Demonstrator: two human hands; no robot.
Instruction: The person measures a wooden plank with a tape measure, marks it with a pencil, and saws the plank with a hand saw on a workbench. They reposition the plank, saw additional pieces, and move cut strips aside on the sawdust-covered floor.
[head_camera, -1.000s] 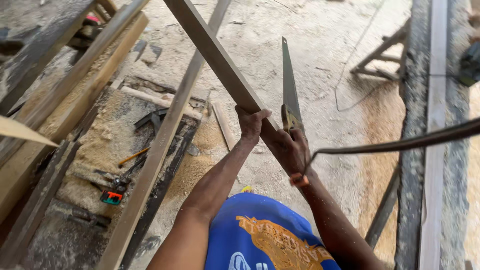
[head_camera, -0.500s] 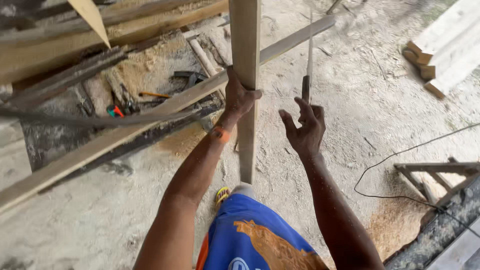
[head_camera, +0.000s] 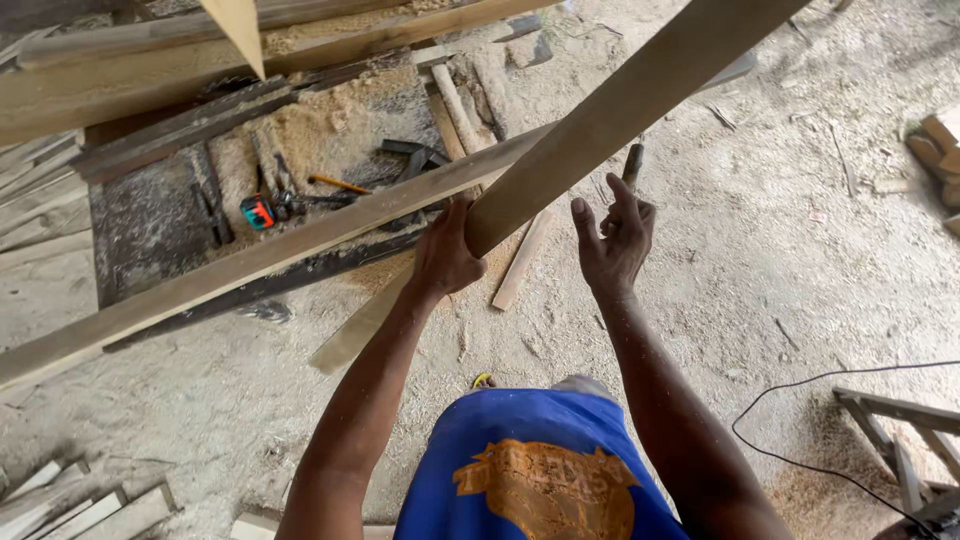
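A person's left hand (head_camera: 445, 255) is closed around the lower end of a long wooden plank (head_camera: 620, 110), which slants up and away to the upper right, out of view. The right hand (head_camera: 615, 235) is raised just beside the plank with fingers spread, not touching it; its palm seems to cradle a dark tool handle (head_camera: 632, 165), though the grip is hard to tell. Behind the hands, a second long board (head_camera: 250, 265) crosses the scene above a sawdust-covered workbench (head_camera: 150, 220) bearing a tape measure (head_camera: 257, 212) and small hand tools. Below is a sandy floor (head_camera: 780, 260) with a black cable (head_camera: 800, 400). No containers show.
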